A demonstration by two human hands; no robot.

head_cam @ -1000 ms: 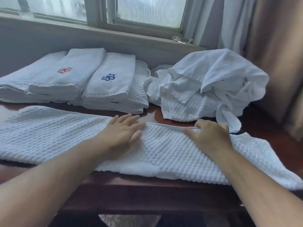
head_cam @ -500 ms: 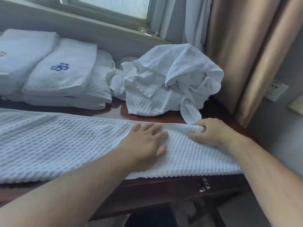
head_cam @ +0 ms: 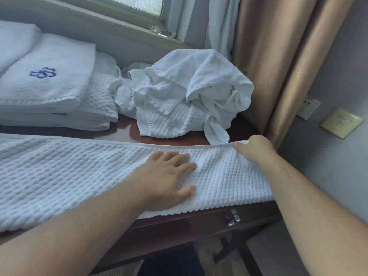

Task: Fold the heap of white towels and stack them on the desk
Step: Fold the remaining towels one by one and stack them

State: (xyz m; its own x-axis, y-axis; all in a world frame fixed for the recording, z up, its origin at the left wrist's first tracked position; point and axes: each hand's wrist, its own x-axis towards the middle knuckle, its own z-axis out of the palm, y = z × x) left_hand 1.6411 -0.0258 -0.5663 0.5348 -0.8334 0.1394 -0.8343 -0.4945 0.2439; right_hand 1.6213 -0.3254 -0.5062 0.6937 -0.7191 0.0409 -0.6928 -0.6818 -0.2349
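Waffle towel (head_cam: 79,172) mid-fold along tabletop (head_cam: 131,128) front edge: left hand (head_cam: 169,176) flat, pinning it, right hand (head_cam: 253,148) pinches its far-right hem; next probably needs that end carried over leftward.

Towel (head_cam: 79,172) under left hand (head_cam: 167,176): white waffle-weave cloth, matt. Desk (head_cam: 179,226) beneath: dark glossy wood. Drawer pull (head_cam: 233,218) below right hand (head_cam: 256,150): shiny metal.

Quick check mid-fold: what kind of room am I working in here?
Probably a hotel room: a stack of folded white towels with a blue embroidered flower logo, a dark polished wooden desk under a window, and long tan curtains.
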